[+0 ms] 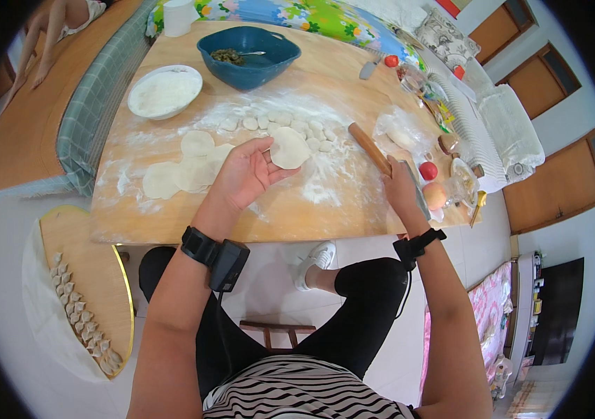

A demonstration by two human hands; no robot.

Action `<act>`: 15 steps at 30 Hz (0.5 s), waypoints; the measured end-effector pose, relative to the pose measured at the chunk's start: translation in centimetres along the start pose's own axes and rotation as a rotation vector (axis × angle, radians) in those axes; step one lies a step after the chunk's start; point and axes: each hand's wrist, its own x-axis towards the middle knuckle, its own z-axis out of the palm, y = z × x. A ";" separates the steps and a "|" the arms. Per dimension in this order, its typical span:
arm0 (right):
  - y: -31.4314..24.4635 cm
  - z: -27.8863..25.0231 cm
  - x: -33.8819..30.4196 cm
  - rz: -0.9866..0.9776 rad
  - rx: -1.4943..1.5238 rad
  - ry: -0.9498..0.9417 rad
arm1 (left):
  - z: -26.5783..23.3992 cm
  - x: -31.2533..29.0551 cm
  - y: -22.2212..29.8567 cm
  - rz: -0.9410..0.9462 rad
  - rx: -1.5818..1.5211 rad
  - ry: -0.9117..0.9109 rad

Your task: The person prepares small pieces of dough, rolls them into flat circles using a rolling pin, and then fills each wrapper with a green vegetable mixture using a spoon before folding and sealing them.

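A blue bowl (248, 79) of filling (227, 57) and white dish (155, 115) of flour (167, 91) are set beyond the left fingers (282, 174). A rolling pin (369, 148) is gripped by the right fingers (390, 183); a dough round (289, 148) is pinched by the left.

Head-worn wide fisheye view, facing down and forward, close above the hands (247, 173) and table (297, 227)

"What's at the worktop's (311, 227) right edge?"
"I've a red fruit (428, 170) there, and nearer me a peach-coloured fruit (435, 196)."
"And beyond the far edge?"
"I see a bright floral cloth (325, 15)."
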 end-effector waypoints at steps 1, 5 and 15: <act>-0.1 0.1 0.6 -0.027 -0.019 0.018 | -0.1 -0.3 0.1 0.024 0.018 0.024; -2.2 -0.4 0.8 -0.183 -0.077 0.121 | -0.1 -1.6 0.6 0.134 0.096 0.114; -21.0 -5.6 1.4 -0.108 0.901 -0.471 | -1.0 -4.3 4.8 0.380 0.015 0.265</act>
